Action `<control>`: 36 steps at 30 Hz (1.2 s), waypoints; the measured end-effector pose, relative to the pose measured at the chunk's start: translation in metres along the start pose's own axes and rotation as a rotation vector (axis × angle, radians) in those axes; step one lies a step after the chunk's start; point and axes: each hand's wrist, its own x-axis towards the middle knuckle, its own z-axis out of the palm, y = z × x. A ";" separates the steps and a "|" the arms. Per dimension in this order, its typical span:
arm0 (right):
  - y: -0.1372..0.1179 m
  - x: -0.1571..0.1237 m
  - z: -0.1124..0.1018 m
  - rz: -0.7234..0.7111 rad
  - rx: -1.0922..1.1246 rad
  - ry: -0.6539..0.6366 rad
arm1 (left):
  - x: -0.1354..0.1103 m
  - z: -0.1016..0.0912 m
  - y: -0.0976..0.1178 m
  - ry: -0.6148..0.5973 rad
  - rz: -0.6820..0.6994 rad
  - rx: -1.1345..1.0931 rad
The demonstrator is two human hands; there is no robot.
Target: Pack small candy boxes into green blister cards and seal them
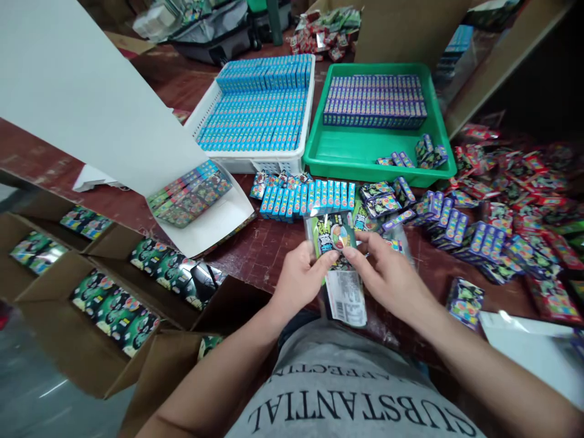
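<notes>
Both hands hold one clear plastic packet with a green printed card and a white label, just above the near table edge. My left hand pinches its left side; my right hand grips its right side with fingers curled. Directly beyond the packet lies a row of small blue boxes. Purple boxes are scattered to the right of my right hand.
A white basket of blue boxes and a green tray of purple boxes stand at the back. Red packets pile at right. Open cardboard cartons of green packets sit at lower left, with a white card sheet above.
</notes>
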 end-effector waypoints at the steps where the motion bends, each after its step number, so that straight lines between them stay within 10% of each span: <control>1: 0.003 -0.005 0.011 0.030 -0.044 0.060 | -0.001 0.004 -0.004 0.049 0.022 0.037; 5: 0.012 -0.015 0.031 0.014 -0.060 0.311 | -0.003 0.020 -0.021 0.298 0.146 0.195; 11: 0.008 -0.026 0.024 0.058 -0.098 0.140 | 0.003 0.036 -0.029 0.502 0.221 0.221; 15: 0.014 -0.028 0.034 0.097 -0.209 0.172 | 0.003 0.042 -0.028 0.491 0.188 0.125; 22: 0.043 -0.030 0.030 0.014 -0.017 0.249 | -0.007 0.028 -0.035 0.002 0.040 -0.218; 32: 0.011 -0.028 0.032 0.149 -0.005 0.060 | 0.000 0.034 -0.024 0.274 0.111 0.128; 36: 0.016 -0.029 0.041 0.131 0.017 0.165 | -0.003 0.036 -0.023 0.302 0.081 0.107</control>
